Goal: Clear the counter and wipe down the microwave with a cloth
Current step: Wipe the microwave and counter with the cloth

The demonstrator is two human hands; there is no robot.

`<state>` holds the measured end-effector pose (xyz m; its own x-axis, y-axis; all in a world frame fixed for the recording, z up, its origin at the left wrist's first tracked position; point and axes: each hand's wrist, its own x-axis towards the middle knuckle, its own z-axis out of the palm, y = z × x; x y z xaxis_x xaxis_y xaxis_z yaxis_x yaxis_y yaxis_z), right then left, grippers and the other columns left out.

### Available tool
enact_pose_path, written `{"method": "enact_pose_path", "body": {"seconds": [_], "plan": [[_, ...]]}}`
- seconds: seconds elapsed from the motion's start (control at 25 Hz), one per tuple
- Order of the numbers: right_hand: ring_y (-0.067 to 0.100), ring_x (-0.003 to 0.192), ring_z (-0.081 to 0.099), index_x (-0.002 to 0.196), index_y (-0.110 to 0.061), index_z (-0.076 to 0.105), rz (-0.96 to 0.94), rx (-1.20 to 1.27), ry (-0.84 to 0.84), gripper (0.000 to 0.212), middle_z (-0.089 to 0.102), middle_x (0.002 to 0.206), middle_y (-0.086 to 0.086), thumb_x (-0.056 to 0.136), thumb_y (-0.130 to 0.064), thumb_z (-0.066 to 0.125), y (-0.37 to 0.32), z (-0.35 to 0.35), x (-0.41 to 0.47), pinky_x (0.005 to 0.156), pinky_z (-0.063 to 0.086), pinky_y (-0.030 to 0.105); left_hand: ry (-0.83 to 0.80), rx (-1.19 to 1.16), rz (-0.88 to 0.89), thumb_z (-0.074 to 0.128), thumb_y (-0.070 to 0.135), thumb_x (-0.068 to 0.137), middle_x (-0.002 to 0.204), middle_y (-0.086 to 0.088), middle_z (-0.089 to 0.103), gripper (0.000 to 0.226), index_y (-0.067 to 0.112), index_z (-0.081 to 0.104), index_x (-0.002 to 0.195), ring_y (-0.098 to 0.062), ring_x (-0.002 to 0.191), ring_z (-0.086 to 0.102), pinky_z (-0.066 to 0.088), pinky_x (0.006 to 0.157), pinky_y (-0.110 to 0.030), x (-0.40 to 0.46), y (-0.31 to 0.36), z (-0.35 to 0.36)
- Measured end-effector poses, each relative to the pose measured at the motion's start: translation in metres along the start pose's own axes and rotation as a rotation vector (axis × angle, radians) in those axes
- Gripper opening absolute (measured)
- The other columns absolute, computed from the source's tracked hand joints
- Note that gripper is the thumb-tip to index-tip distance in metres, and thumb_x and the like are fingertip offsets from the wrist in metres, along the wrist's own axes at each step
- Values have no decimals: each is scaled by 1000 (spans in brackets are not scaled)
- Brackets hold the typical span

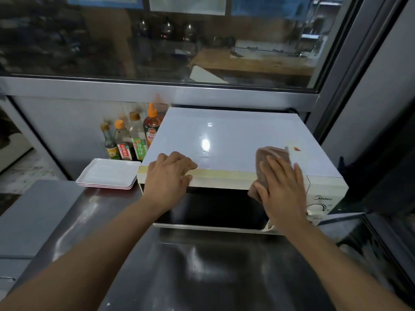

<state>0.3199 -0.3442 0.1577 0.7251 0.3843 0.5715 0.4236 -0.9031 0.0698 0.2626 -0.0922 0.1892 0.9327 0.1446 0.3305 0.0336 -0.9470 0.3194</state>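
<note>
Brown cloth (270, 162) pressed flat by right hand (284, 187) on microwave (224, 135) front-right edge, left hand (167, 176) gripping front-left edge

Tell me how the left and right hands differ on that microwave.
The left hand is bare and hooks its fingers over the front top edge of the microwave; the right hand lies flat, pressing a brown cloth there. The left sits near the left corner, the right near the control side. Both rest on that front edge.
</note>
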Motion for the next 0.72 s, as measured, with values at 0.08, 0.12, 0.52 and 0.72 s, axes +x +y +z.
{"method": "enact_pose_path", "body": {"seconds": [0.08, 0.12, 0.52, 0.72], "plan": [[33, 123, 53, 123, -5, 60, -39, 68, 91, 45, 58, 130, 15, 88, -32, 52, -40, 8, 5, 109, 33, 48, -11, 1, -18, 58, 20, 86, 120, 6, 56, 31, 29, 63, 115, -24, 107, 46, 35, 88, -36, 0, 2, -1], [32, 122, 54, 123, -5, 61, -72, 101, 117, 44, 59, 129, 15, 87, -31, 56, -58, 11, 9, 107, 38, 49, -21, 14, -23, 58, 19, 86, 120, 6, 55, 32, 29, 62, 115, -24, 108, 45, 35, 89, -36, 0, 3, -1], [24, 129, 48, 130, -14, 54, -54, -32, -30, 51, 52, 139, 7, 87, -41, 58, 68, 0, -13, 109, 27, 54, -9, -60, 202, 50, 17, 85, 124, 5, 59, 34, 21, 63, 116, -24, 116, 48, 35, 96, -38, 11, 99, 34], [27, 132, 43, 133, -10, 52, 130, 50, -53, 54, 47, 142, 9, 89, -42, 45, 139, -7, -33, 113, 24, 50, -13, -67, 185, 55, 15, 86, 121, 4, 56, 35, 23, 62, 119, -24, 106, 49, 34, 88, -31, 16, 117, 55]]}}
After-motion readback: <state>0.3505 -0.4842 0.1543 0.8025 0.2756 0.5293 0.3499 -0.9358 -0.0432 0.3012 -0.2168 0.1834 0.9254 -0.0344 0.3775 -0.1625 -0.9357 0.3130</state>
